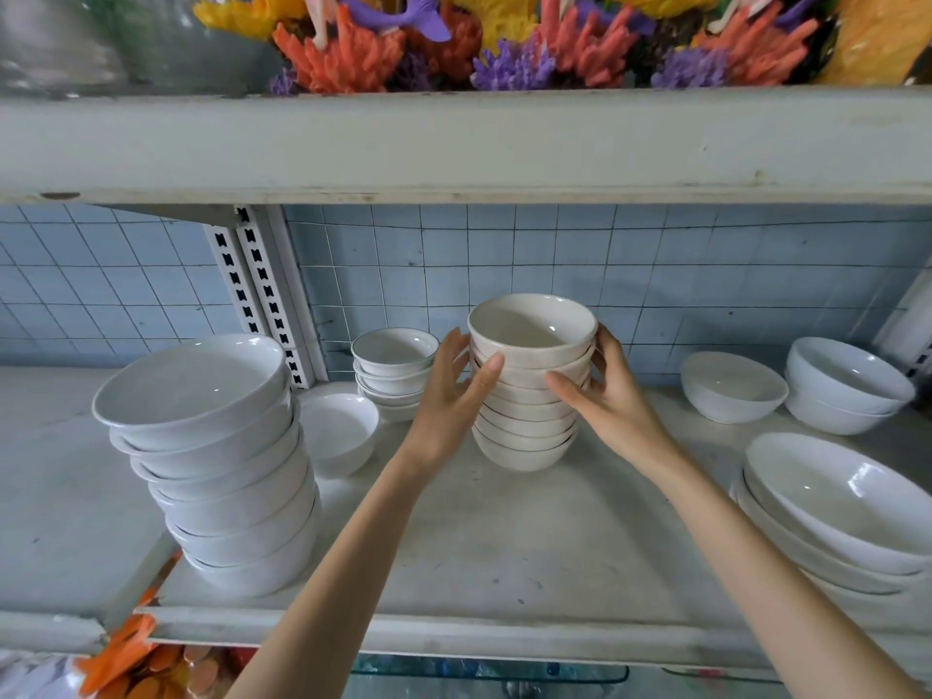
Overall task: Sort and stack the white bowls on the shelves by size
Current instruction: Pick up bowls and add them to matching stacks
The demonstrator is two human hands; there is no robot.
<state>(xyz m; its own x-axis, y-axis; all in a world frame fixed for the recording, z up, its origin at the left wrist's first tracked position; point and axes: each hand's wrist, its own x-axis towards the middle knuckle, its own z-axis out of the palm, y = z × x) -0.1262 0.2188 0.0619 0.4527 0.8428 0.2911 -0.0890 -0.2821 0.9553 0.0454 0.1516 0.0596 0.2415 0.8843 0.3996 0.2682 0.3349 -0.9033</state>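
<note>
We are observing left hand (450, 396) and right hand (607, 396) clasping the tall cream ceramic bowl stack (527, 428); uneven pressure risks toppling it.

No writing, label, brand, number or sign can be read on the white bowls (527, 421), on the shelf (504, 537) or on the tiled wall (655, 264) behind them
</note>
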